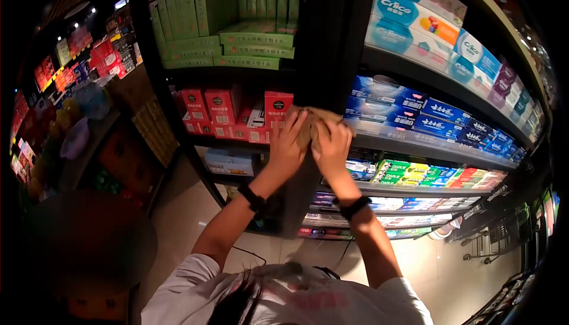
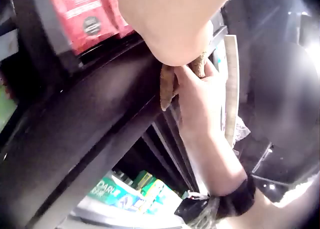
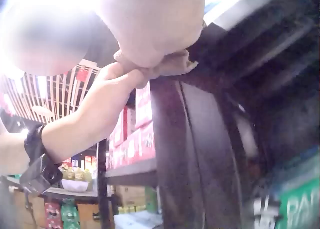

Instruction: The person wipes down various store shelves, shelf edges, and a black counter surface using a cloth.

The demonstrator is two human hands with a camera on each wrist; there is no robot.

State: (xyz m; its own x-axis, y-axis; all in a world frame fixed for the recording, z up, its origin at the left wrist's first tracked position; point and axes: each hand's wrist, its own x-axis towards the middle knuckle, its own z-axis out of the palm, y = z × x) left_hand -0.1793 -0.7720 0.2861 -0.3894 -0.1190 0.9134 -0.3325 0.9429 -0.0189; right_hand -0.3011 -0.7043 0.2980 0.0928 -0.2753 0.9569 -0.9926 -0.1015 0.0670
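Both hands hold a bunched brown cloth (image 1: 314, 117) in front of a dark shelf upright (image 1: 323, 52) in the head view. My left hand (image 1: 287, 144) grips the cloth's left side, its fingers stretched up over it. On the other side, my right hand (image 1: 332, 146) holds it with bent fingers. The left wrist view shows the right hand (image 2: 200, 104) with its thumb and fingers around folds of the cloth (image 2: 167, 86). In the right wrist view, the left hand (image 3: 107, 96) pinches one end, while a rolled edge of cloth (image 3: 175, 65) sticks out beyond the near hand.
Red boxes (image 1: 222, 107) fill the shelf to the left, below stacked green boxes (image 1: 255, 49). Right of the upright stand blue toothpaste boxes (image 1: 441, 110), with white and blue cartons (image 1: 397, 8) above and green Darlie boxes (image 1: 400, 172) below. Carts (image 1: 489, 242) stand at the lower right.
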